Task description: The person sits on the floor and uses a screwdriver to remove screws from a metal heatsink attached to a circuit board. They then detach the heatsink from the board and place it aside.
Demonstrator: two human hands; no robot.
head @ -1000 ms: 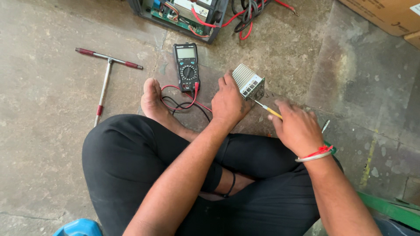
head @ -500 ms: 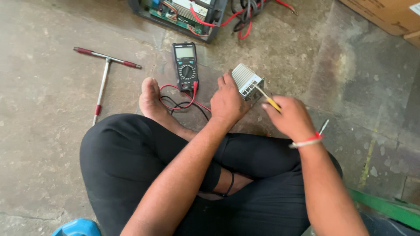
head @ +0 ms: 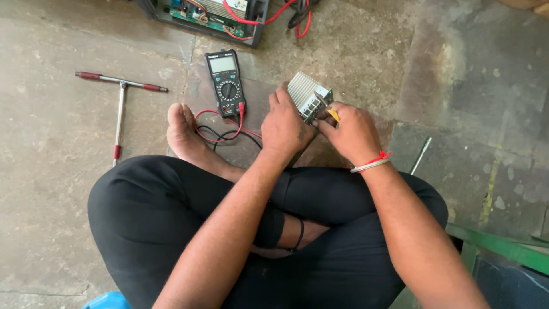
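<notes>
1. Nearest the camera, crossed legs in black trousers (head: pixel 189 229) fill the bottom of the view; the person is sitting right on the concrete floor (head: pixel 457 86), one bare foot (head: pixel 183 131) pushed forward.
2. Just past the knees, the left hand (head: pixel 286 126) is wrapped around a small finned metal module (head: pixel 309 97), fingers closed on its near side, holding it tilted off the floor.
3. The right hand (head: pixel 351 131) is pinched tight around a yellow-handled tool (head: pixel 333 115), its tip pressed against the module's connector face. The tip itself is hidden, so I can't tell what it touches.
4. Risk here, as I judge it: the module is steadied only by one hand, so a hard push could make the tool skid into the gripping fingers.
5. Beside the foot, the red and black leads (head: pixel 220 129) loop loosely; a shifting leg could snag them and drag the multimeter (head: pixel 226 83).
6. Further left lies a T-handle wrench (head: pixel 120 109); right of the knee, a thin metal rod (head: pixel 420 155).
7. Farthest off, an opened electronics case (head: pixel 217 14) with red wiring.
</notes>
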